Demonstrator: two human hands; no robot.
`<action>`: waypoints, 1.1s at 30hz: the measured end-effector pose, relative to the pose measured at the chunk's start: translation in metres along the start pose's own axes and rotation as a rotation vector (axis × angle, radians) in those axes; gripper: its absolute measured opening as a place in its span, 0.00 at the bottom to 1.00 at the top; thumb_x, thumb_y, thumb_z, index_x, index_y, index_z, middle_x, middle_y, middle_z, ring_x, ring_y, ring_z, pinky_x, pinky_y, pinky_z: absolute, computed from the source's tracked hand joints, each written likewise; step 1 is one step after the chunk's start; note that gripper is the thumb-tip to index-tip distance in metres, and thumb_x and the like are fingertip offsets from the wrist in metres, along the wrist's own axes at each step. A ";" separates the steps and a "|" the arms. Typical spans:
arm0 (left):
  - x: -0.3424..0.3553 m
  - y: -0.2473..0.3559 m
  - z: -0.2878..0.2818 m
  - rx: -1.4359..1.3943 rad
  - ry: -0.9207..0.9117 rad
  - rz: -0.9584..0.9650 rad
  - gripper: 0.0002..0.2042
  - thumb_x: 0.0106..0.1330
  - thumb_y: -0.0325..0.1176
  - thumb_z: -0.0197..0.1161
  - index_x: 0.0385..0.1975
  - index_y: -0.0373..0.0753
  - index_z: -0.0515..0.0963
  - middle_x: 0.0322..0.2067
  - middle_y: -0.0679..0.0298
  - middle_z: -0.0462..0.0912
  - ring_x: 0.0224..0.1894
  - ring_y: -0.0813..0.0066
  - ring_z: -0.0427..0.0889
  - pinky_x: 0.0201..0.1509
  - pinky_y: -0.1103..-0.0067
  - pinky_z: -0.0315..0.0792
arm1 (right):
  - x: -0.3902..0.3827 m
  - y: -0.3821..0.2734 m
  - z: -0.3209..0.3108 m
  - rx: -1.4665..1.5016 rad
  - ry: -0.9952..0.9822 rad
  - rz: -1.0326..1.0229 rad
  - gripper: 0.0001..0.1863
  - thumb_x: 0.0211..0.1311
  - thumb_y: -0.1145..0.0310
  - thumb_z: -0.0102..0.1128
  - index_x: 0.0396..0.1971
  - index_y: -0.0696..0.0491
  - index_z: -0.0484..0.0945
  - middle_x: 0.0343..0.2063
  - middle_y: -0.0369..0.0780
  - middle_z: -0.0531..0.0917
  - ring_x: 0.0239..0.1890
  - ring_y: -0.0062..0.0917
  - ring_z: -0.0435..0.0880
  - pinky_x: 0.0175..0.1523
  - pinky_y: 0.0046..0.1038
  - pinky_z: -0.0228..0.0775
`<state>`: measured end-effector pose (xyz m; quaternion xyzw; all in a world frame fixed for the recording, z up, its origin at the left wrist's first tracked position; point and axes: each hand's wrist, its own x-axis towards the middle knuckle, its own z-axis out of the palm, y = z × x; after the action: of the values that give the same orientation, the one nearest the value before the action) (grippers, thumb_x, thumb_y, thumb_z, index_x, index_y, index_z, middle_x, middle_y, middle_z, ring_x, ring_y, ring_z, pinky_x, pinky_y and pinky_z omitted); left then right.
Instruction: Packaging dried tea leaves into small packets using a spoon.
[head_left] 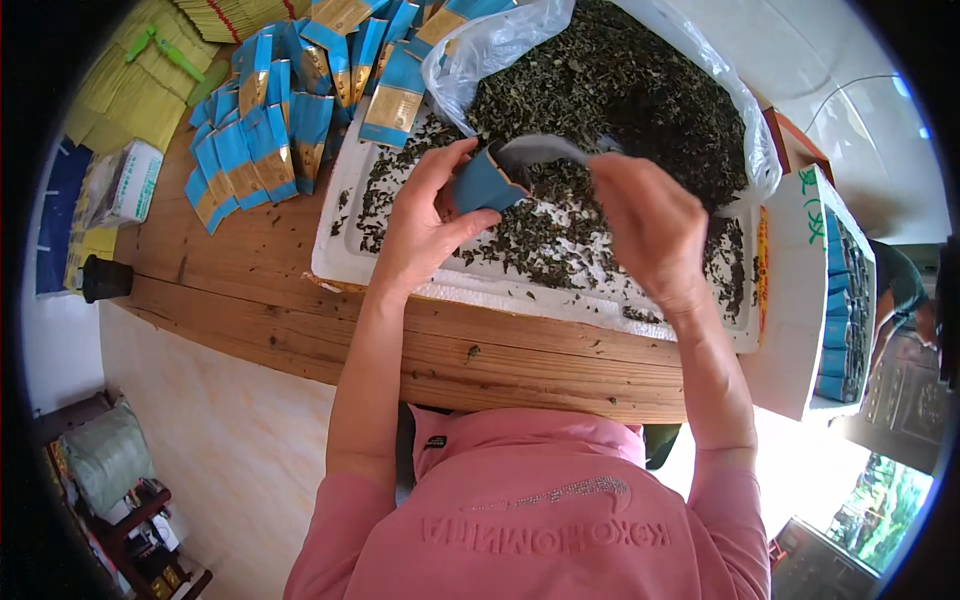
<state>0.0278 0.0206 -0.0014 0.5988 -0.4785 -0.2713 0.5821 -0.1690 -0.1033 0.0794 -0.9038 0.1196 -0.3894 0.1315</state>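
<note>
My left hand (425,215) is wrapped round a small blue packet (486,186), held tilted with its mouth toward the right. In my right hand (650,225) is a metal spoon (548,150), its bowl at the packet's mouth. How full the spoon is cannot be made out. Both hands hover over a white foam tray (345,262) strewn with dried tea leaves (520,245). Just beyond, a clear plastic bag (482,50) lies wide open, heaped with dark loose tea (620,85).
Blue and gold packets (262,150) pile up at the far left of the wooden table (500,350). Stacked yellow packs (110,85), a green tool (165,50) and a black cup (105,278) lie farther left. A white box (790,310) of blue packets stands right; another person (900,290) is behind it.
</note>
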 end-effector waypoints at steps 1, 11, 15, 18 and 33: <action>0.000 0.000 0.001 -0.006 -0.007 0.000 0.35 0.49 0.29 0.75 0.60 0.41 0.69 0.51 0.66 0.73 0.48 0.73 0.75 0.50 0.79 0.70 | -0.003 0.000 -0.007 0.041 0.042 0.153 0.09 0.59 0.82 0.59 0.39 0.59 0.80 0.27 0.40 0.84 0.28 0.20 0.84 0.32 0.19 0.75; 0.001 0.013 0.001 0.139 -0.019 0.064 0.29 0.51 0.24 0.72 0.56 0.34 0.71 0.50 0.64 0.72 0.44 0.77 0.76 0.39 0.81 0.74 | -0.069 0.066 -0.029 -0.189 -0.006 0.765 0.09 0.59 0.73 0.58 0.37 0.59 0.82 0.19 0.39 0.83 0.19 0.18 0.81 0.25 0.21 0.72; 0.002 0.012 0.004 0.041 -0.002 0.029 0.29 0.51 0.24 0.72 0.55 0.34 0.71 0.49 0.64 0.73 0.43 0.77 0.76 0.39 0.81 0.73 | -0.052 0.065 0.004 0.300 0.047 1.057 0.11 0.62 0.74 0.55 0.39 0.65 0.79 0.24 0.42 0.83 0.20 0.21 0.81 0.26 0.21 0.73; 0.003 0.009 0.002 0.037 -0.016 0.045 0.29 0.50 0.24 0.72 0.55 0.33 0.72 0.49 0.65 0.72 0.43 0.77 0.75 0.39 0.82 0.73 | -0.043 0.065 0.017 0.485 0.078 1.128 0.10 0.61 0.74 0.55 0.38 0.64 0.79 0.23 0.42 0.83 0.20 0.23 0.81 0.27 0.21 0.72; 0.001 0.008 0.005 0.102 0.027 0.089 0.31 0.49 0.24 0.74 0.56 0.37 0.72 0.49 0.64 0.73 0.46 0.74 0.76 0.43 0.80 0.72 | 0.004 0.014 -0.015 0.656 0.094 0.952 0.08 0.61 0.74 0.55 0.36 0.62 0.80 0.21 0.40 0.82 0.18 0.20 0.79 0.26 0.20 0.73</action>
<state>0.0218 0.0191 0.0056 0.6093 -0.5101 -0.2122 0.5687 -0.1793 -0.1201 0.0869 -0.6443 0.3918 -0.3436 0.5598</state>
